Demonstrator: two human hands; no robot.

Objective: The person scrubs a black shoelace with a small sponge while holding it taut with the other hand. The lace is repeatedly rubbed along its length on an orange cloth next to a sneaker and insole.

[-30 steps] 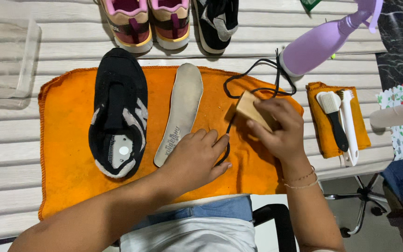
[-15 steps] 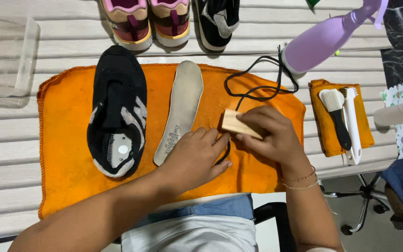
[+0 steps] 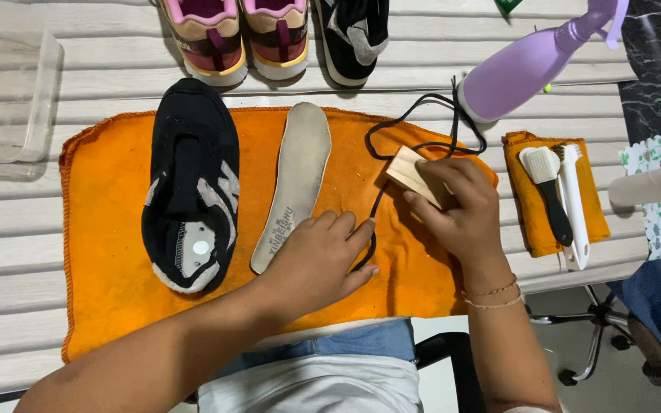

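Note:
My right hand (image 3: 459, 206) grips a wooden-backed brush (image 3: 409, 173) and presses it down on a black shoelace (image 3: 422, 130) lying on an orange towel (image 3: 109, 191). My left hand (image 3: 323, 260) lies flat on the towel and pins the lace's near end under its fingers. To the left of that hand lies a grey insole (image 3: 294, 183), and further left a black sneaker (image 3: 191, 183) rests with its opening up.
A purple spray bottle (image 3: 525, 69) lies at the back right. Two brushes (image 3: 556, 195) rest on a small orange cloth (image 3: 525, 206). Pink shoes (image 3: 242, 34) and a black shoe (image 3: 353, 34) stand along the back, with a clear plastic tub (image 3: 5, 92) at the left.
My right hand slid the brush along the lace toward my left hand, then back out to the right. My left hand stayed on the lace's end.

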